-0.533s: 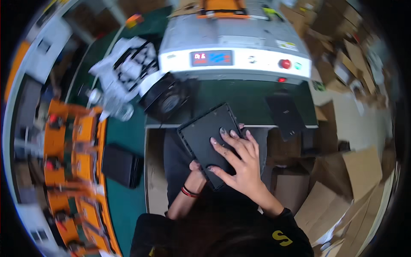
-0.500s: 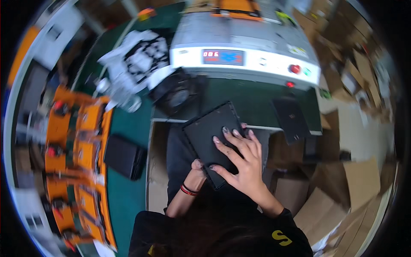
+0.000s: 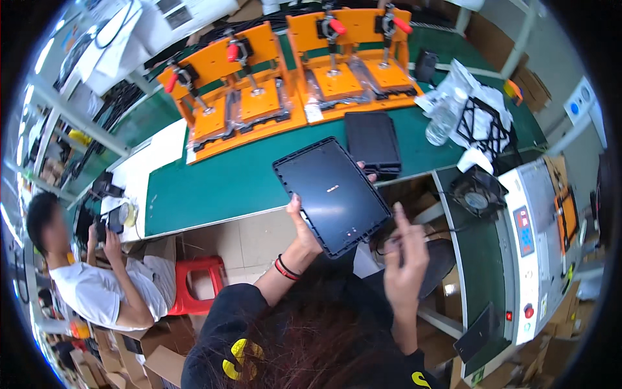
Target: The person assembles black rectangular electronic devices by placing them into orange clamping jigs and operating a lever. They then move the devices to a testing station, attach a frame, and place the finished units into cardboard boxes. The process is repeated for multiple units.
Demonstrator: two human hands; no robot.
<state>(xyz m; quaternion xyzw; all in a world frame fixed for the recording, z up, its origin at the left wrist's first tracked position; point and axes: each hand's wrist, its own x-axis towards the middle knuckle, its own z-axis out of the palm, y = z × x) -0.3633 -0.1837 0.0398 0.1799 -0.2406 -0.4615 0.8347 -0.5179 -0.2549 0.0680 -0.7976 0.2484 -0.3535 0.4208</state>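
Note:
My left hand (image 3: 303,225) grips a flat black rectangular plastic shell (image 3: 330,194) with a raised rim, thumb at its left edge and fingertips showing past the far right edge. The shell is tilted, and a small light mark shows at its middle. My right hand (image 3: 405,256) is off the shell, near its lower right corner; its index finger stretches upward, apart from the others, and the hand looks somewhat blurred with nothing visible in it. A stack of similar black shells (image 3: 372,139) lies on the green worktable (image 3: 214,188), just beyond the held one.
Orange clamp fixtures (image 3: 259,97) with red-tipped levers line the table's back. Right of the stack are a clear plastic bottle (image 3: 446,120), black frames (image 3: 483,123) on white wrapping and a fan (image 3: 478,194). A machine (image 3: 526,240) stands at right; a person (image 3: 103,279) sits at left beside a red stool (image 3: 197,282).
The view has swung left towards the fixtures. My right hand has lifted off the shell's surface, while my left hand still holds it.

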